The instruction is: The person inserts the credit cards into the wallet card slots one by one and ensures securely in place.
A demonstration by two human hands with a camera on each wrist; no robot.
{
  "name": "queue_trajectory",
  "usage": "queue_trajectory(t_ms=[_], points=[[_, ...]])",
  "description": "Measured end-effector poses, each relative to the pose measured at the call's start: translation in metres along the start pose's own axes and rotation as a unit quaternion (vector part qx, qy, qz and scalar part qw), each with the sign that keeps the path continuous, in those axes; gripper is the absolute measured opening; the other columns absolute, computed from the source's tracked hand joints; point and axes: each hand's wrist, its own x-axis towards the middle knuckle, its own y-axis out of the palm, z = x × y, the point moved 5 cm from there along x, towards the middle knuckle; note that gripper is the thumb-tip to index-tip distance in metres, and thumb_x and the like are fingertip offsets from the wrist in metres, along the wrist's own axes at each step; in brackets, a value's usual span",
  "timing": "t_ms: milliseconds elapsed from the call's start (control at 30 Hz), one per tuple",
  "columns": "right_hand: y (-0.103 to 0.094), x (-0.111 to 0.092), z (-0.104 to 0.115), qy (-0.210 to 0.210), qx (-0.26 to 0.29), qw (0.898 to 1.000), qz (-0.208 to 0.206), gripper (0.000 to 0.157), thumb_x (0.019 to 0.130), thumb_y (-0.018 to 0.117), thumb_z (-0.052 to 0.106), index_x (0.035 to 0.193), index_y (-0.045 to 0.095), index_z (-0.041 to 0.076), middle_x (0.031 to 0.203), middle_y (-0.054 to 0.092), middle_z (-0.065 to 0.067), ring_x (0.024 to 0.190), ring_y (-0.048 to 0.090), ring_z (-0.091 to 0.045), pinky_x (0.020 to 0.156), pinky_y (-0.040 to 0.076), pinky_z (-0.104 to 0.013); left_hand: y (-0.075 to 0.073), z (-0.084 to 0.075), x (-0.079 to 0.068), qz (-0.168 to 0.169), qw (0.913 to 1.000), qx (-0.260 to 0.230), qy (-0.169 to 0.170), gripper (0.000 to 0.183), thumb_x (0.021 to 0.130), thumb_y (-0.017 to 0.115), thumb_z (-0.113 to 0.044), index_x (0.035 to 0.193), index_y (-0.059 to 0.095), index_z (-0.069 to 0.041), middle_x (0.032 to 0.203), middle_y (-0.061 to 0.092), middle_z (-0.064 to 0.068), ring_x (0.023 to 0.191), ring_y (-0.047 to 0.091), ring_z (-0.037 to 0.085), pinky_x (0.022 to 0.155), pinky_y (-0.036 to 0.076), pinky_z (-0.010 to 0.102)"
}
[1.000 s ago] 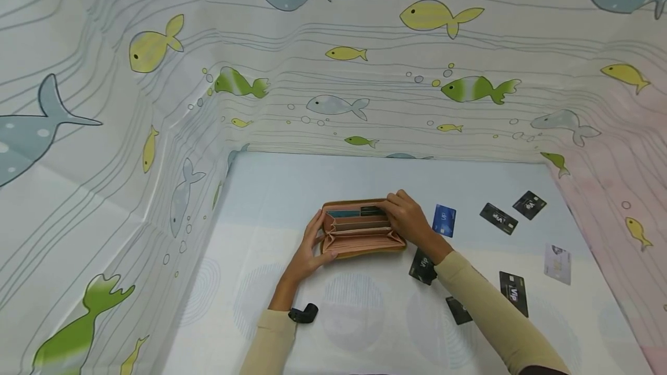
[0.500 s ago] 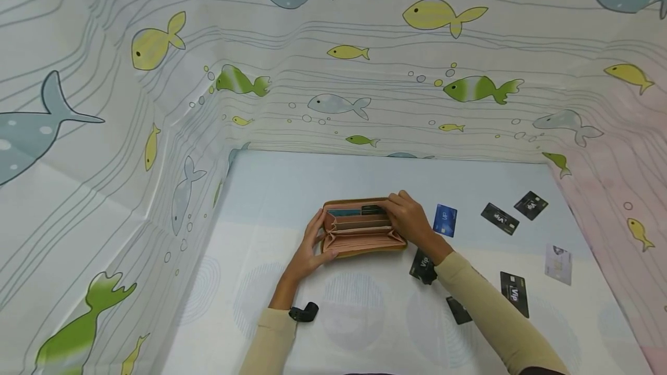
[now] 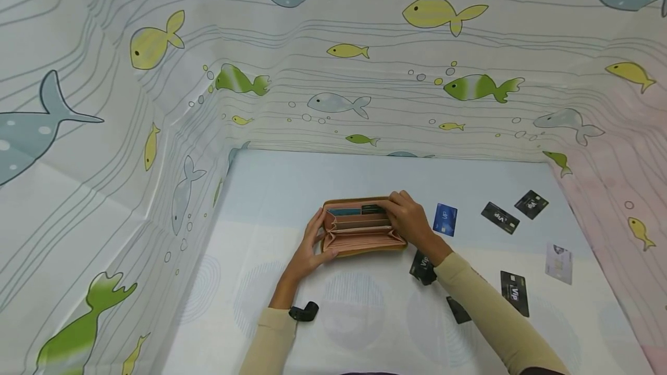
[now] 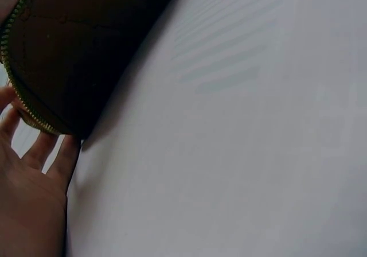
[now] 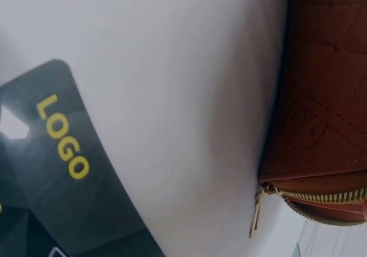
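Observation:
An unzipped brown wallet (image 3: 365,242) stands spread on the table, with its pink-tan inside and several compartments showing in the head view. My left hand (image 3: 307,253) grips its left end, thumb at the front corner and fingers along the side. At the back right, my right hand (image 3: 409,219) has its curled fingertips on a black card (image 3: 372,209) in the rear card slot; the hand covers the card's right part. Beside that card a teal-blue card (image 3: 345,212) sits in the same row. Brass zipper teeth (image 5: 327,197) and a zipper pull (image 5: 256,214) show in the right wrist view.
Loose cards lie to the right: a blue card (image 3: 445,220), a silver card (image 3: 559,263) and several black VIP cards (image 3: 500,217). A black card (image 3: 423,268) and another black card (image 3: 458,309) lie partly under the right forearm. A fish-patterned sheet (image 3: 333,74) surrounds the table.
Both hands and the wallet hold nearly the same place throughout. Only a slight shift of the head view is visible.

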Motion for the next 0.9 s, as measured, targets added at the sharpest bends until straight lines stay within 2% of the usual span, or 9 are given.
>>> queue_trajectory(t_ms=[400, 667, 800, 900], points=[[0.0, 0.0007, 0.0018, 0.01, -0.015, 1.0, 0.007, 0.02, 0.087, 0.073, -0.001, 0.105, 0.079, 0.006, 0.085, 0.066, -0.005, 0.071, 0.048, -0.016, 0.057, 0.05, -0.03, -0.0003, -0.001, 0.0002, 0.002, 1.0, 0.0, 0.004, 0.092, 0.088, 0.066, 0.001, 0.159, 0.007, 0.005, 0.163, -0.004, 0.032, 0.151, 0.008, 0.05, 0.111, 0.028, 0.071], [0.0007, -0.0002, 0.0032, -0.005, -0.02, 1.0, -0.006, 0.018, 0.086, 0.074, -0.002, 0.101, 0.079, 0.004, 0.084, 0.064, -0.007, 0.07, 0.047, -0.018, 0.06, 0.047, -0.03, -0.0002, 0.0008, -0.0009, 0.003, 1.0, -0.002, -0.001, 0.092, 0.088, 0.066, 0.002, 0.159, 0.007, 0.003, 0.164, -0.004, 0.03, 0.151, 0.008, 0.049, 0.111, 0.028, 0.071], [0.001, -0.0001, 0.0034, -0.009, -0.037, 0.999, 0.005, 0.017, 0.087, 0.073, 0.0, 0.102, 0.079, 0.005, 0.085, 0.064, -0.007, 0.072, 0.047, -0.019, 0.063, 0.044, -0.032, -0.0005, 0.0006, -0.0005, 0.004, 1.0, -0.004, -0.004, 0.092, 0.089, 0.065, 0.001, 0.16, 0.006, 0.001, 0.165, -0.005, 0.029, 0.152, 0.007, 0.048, 0.112, 0.028, 0.071], [0.0003, 0.0001, 0.0042, -0.01, -0.048, 0.999, 0.019, 0.017, 0.089, 0.072, 0.002, 0.104, 0.078, 0.006, 0.087, 0.065, -0.007, 0.075, 0.05, -0.02, 0.066, 0.045, -0.032, -0.0002, 0.0009, -0.0007, 0.005, 1.0, -0.006, -0.005, 0.092, 0.089, 0.065, 0.002, 0.16, 0.006, 0.001, 0.165, -0.006, 0.029, 0.152, 0.007, 0.048, 0.112, 0.027, 0.07]])
